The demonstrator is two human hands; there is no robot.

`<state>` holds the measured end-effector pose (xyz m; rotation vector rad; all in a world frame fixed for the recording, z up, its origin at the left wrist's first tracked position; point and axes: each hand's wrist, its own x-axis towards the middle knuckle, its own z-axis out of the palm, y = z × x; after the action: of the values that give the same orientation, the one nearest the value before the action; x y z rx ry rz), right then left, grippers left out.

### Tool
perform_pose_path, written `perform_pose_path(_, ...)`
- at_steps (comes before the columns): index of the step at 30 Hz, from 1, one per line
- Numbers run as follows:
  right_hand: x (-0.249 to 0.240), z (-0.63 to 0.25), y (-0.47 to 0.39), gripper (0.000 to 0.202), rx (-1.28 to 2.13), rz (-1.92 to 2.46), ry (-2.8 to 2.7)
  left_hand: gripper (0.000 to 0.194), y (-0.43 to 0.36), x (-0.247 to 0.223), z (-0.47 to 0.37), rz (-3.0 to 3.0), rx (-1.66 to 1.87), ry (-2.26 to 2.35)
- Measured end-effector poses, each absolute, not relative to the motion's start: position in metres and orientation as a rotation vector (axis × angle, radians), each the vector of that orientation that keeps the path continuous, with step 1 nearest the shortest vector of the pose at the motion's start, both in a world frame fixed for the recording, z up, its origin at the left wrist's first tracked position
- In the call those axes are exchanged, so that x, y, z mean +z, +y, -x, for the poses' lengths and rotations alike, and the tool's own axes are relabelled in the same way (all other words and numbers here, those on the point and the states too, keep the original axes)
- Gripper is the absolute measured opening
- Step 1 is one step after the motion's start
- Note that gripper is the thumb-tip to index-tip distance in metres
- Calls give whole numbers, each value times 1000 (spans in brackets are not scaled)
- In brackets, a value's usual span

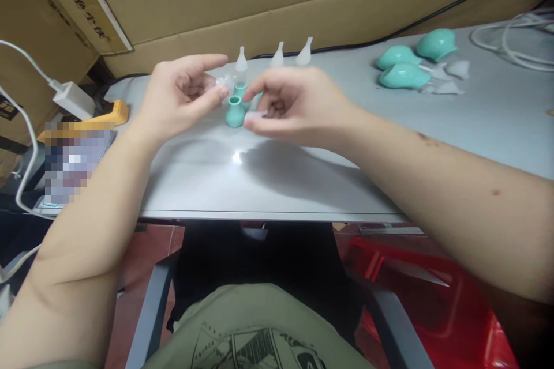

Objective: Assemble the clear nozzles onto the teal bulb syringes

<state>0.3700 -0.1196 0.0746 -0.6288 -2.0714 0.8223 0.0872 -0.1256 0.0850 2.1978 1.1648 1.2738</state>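
My left hand [186,89] is closed around a small clear plastic piece [223,81], its index finger stretched out above. Between the thumb and fingers of my right hand [298,105] sits a small whitish translucent piece [255,116], mostly covered by the fingers. A small teal vase-shaped part [235,113] stands upright on the table between both hands, its round opening facing up. Close behind it is a second teal part [240,92], partly hidden. Farther back stand a white tapered nozzle [241,61], another nozzle [277,56] and a third nozzle [304,53], tips up.
On the grey table [194,184], several teal bulbs [404,75] lie at right beside whitish translucent nozzles [441,88]. A white cable [497,46] coils at far right. At left are a white charger [74,100] and a yellow object [116,112]. A red crate [433,300] sits below.
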Motion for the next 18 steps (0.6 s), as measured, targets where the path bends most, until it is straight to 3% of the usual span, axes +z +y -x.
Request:
perform_pose_path(2, 74, -367, -123, 13, 824, 677, -2317, 60, -122, 83, -82, -2264, 1218, 1110)
perform_pose_path(7, 69, -357, -121, 10, 615, 672, -2669, 44, -123, 80, -84, -2461, 1069, 978)
perform_pose_path(13, 67, -365, -113, 17, 623, 652, -2387, 31, -136, 88, -94, -2278, 1112, 1054)
perform_pose_path(18, 71, -370, -114, 9, 631, 504, -2051, 38, -143, 88, -103, -2125, 1121, 1104)
